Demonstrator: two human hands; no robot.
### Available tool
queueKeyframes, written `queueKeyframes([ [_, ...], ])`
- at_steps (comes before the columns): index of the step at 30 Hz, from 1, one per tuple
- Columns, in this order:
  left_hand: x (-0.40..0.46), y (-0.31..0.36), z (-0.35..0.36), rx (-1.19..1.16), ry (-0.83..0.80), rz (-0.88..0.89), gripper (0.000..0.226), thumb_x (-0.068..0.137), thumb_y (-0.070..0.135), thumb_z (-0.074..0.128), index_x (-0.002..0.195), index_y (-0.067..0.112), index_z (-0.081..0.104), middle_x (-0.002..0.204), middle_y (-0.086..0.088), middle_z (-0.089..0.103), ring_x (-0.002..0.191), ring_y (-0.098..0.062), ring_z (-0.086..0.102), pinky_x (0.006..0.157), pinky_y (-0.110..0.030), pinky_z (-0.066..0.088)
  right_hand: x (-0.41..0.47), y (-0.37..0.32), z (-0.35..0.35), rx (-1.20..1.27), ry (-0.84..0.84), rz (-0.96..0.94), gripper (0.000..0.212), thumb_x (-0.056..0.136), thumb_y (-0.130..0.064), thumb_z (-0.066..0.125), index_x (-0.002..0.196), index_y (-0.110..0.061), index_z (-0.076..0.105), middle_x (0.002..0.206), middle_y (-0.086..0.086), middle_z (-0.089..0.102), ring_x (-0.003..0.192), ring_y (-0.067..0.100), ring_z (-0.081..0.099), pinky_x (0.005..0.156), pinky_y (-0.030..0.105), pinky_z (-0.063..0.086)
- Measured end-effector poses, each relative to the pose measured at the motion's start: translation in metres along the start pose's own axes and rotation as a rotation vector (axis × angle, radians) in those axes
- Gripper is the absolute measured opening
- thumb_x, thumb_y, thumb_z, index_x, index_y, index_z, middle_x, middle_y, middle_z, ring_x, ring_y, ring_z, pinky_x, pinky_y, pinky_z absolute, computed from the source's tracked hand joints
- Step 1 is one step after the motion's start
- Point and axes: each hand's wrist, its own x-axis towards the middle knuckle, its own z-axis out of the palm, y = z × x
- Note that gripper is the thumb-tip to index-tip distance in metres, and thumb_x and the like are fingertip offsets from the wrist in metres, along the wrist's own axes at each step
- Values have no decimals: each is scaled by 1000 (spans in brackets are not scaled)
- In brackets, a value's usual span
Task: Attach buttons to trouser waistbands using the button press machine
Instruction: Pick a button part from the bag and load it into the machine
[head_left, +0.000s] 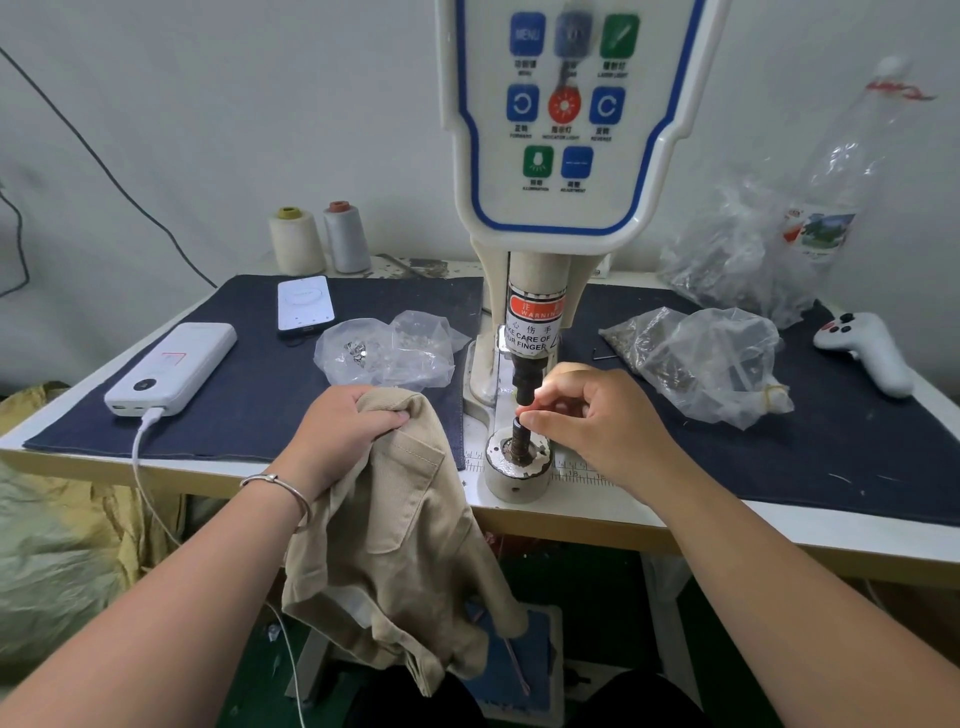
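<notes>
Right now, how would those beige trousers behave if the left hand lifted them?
Probably floppy: the trousers bunch in the left hand and droop off the table edge. Likely light, held one-handed. Unlikely to slip; the fabric looks ribbed.

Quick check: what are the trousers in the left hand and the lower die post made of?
Trousers: beige woven cloth, probably cotton twill, matte; it folds softly and shows stitched seams. Lower die post: looks like dark metal, dull and worn, standing in a scuffed round base with a pale finish.
</notes>
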Motion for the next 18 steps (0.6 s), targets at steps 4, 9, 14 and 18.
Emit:
queueKeyframes([
  [4, 0, 1, 0, 4, 9, 0, 26, 68, 33, 73, 83, 13, 78, 88, -12, 76, 80, -17, 64, 75, -33, 47, -1, -1, 0, 5, -1, 19, 20, 80, -13, 77, 70, -27, 67, 72, -10, 60, 65, 0, 54, 64, 13, 43],
  [9, 4, -4, 1, 43, 33, 2, 7, 87, 11, 75, 80, 15, 77, 81, -6, 75, 75, -14, 62, 70, -28, 46, -5, -1, -7, 51, 46, 31, 8, 81, -12, 74, 78, -19, 76, 82, -3, 70, 79, 16, 65, 76, 30, 51],
  [14, 1, -2, 0, 30, 26, -19, 6, 86, 13, 74, 81, 12, 77, 77, -3, 73, 75, -15, 62, 70, -30, 46, -32, 7, -17, 172, 231, 56, 11, 83, -11, 72, 78, -21, 75, 78, -4, 71, 77, 13, 65, 71, 18, 51],
  [18, -6, 7, -6, 2, -45, -50, 19, 80, 20, 78, 84, 2, 74, 74, -4, 68, 75, -18, 60, 73, -34, 45, -70, 12, -15, 159, 253, 90, 14, 83, -15, 71, 73, -24, 73, 73, -3, 69, 71, 8, 62, 63, 11, 46],
])
